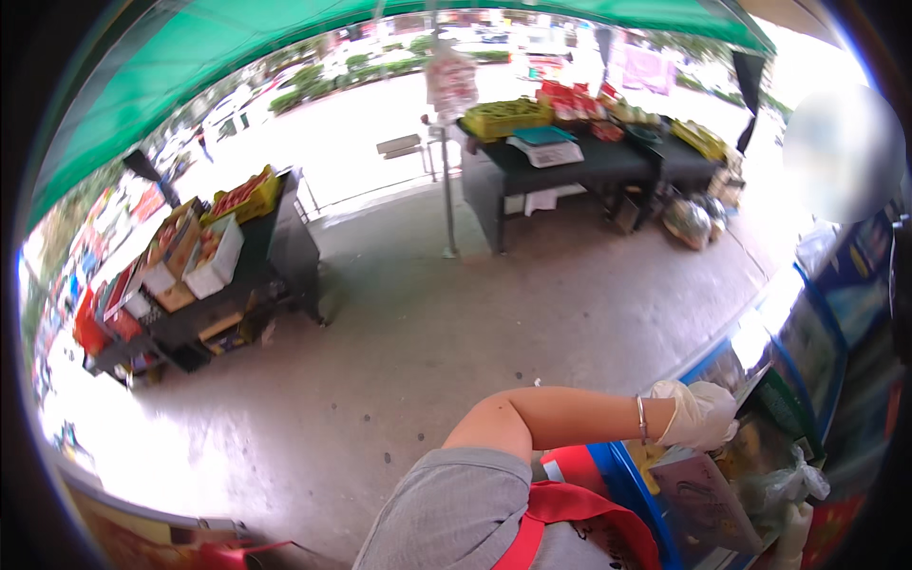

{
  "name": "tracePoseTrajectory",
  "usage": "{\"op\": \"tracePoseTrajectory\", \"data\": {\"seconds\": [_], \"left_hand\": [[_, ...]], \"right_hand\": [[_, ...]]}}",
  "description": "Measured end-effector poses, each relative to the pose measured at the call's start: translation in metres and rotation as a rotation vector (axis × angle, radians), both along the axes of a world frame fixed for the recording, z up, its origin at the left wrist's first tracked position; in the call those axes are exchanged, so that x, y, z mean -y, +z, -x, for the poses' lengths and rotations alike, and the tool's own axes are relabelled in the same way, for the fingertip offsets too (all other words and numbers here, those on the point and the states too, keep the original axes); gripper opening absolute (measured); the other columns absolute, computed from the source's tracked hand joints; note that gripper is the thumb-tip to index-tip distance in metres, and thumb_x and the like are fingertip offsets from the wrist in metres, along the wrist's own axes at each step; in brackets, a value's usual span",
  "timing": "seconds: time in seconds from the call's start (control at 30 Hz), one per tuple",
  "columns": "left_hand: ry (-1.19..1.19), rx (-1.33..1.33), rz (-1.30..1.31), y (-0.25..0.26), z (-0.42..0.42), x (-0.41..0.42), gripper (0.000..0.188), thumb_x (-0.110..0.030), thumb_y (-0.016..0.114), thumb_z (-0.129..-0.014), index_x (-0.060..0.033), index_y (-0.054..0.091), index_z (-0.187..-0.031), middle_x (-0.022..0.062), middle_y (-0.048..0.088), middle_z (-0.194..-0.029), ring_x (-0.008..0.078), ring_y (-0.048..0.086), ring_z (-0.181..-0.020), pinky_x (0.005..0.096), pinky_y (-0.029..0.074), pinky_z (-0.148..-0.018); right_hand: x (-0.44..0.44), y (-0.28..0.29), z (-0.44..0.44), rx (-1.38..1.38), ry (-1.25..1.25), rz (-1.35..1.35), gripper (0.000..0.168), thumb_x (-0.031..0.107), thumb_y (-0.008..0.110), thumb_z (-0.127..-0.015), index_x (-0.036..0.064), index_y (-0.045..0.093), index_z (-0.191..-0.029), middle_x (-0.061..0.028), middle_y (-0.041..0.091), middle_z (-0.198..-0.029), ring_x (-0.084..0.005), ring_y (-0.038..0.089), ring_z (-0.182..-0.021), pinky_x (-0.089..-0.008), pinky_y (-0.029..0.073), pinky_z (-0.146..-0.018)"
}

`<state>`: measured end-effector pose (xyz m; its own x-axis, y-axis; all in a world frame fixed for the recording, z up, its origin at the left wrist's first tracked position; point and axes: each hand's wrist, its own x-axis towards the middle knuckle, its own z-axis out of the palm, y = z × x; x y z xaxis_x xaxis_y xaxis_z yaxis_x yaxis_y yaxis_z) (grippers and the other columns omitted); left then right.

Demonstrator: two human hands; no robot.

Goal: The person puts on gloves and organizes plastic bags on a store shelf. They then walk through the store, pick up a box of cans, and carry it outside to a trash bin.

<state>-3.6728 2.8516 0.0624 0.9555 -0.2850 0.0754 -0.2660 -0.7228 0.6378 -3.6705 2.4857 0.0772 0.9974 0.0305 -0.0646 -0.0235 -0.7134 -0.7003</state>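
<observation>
My left hand point(697, 415), in a whitish glove, reaches over a blue-edged display freezer point(627, 474). Its fingers are curled at the pale edge of a flat green package point(780, 399) and seem to grip it. Beneath the wrist lies a pinkish printed packet point(702, 491), with yellowish packages point(645, 463) beside it. A knotted clear plastic bag point(791, 481) sits to the right. Below that bag a whitish shape may be my gloved right hand point(794, 534); its fingers and any grip cannot be made out.
A black-covered table point(570, 178) holds yellow crates point(509, 117), a scale point(545, 149) and red packs. Another table point(296, 228) bears fruit boxes point(214, 256). A metal pole point(449, 199) stands between them. Filled bags point(691, 221) rest on the concrete floor point(427, 320).
</observation>
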Motion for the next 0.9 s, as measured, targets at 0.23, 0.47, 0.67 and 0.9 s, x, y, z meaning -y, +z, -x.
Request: {"op": "tracePoseTrajectory", "data": {"seconds": [0.23,0.47,0.67,0.9], "left_hand": [[0.374,0.011,0.005,-0.01,0.088,-0.235,0.047,-0.037,0.049,-0.097,0.003,0.074,-0.092,0.0261,0.07,-0.089,0.0448,0.07,-0.085,0.053,0.054,-0.078],[0.698,-0.213,0.119,-0.064,0.15,-0.44,0.056,-0.042,0.044,-0.1,0.0027,0.073,-0.082,0.0211,0.07,-0.073,0.0414,0.071,-0.076,0.0504,0.055,-0.078],[1.029,-0.389,0.155,-0.149,0.163,-0.607,0.062,-0.046,0.043,-0.1,0.0065,0.072,-0.083,0.0265,0.07,-0.079,0.0449,0.07,-0.083,0.0519,0.053,-0.08],[1.344,-0.302,-0.031,-0.185,0.159,-0.768,0.061,-0.042,0.042,-0.1,0.0054,0.072,-0.077,0.0248,0.069,-0.074,0.0446,0.069,-0.077,0.0512,0.055,-0.078]], "right_hand": [[-0.258,-0.017,-0.047,-0.038,0.371,0.008,0.029,0.025,0.058,-0.089,-0.001,0.071,-0.091,-0.0032,0.067,-0.078,-0.015,0.061,-0.071,-0.0335,0.048,-0.064],[-0.543,-0.066,-0.085,-0.232,0.822,0.063,0.027,0.022,0.057,-0.086,-0.001,0.071,-0.09,-0.0026,0.066,-0.076,-0.0137,0.06,-0.069,-0.0318,0.047,-0.062],[-0.785,-0.168,-0.149,-0.147,1.257,0.211,0.029,0.019,0.058,-0.084,-0.001,0.072,-0.101,-0.0127,0.072,-0.084,-0.0238,0.07,-0.079,-0.0378,0.053,-0.068],[-1.036,-0.224,-0.175,-0.258,1.548,0.235,0.036,0.025,0.059,-0.09,0.002,0.068,-0.116,-0.0177,0.073,-0.103,-0.027,0.069,-0.096,-0.0376,0.053,-0.085]]}}
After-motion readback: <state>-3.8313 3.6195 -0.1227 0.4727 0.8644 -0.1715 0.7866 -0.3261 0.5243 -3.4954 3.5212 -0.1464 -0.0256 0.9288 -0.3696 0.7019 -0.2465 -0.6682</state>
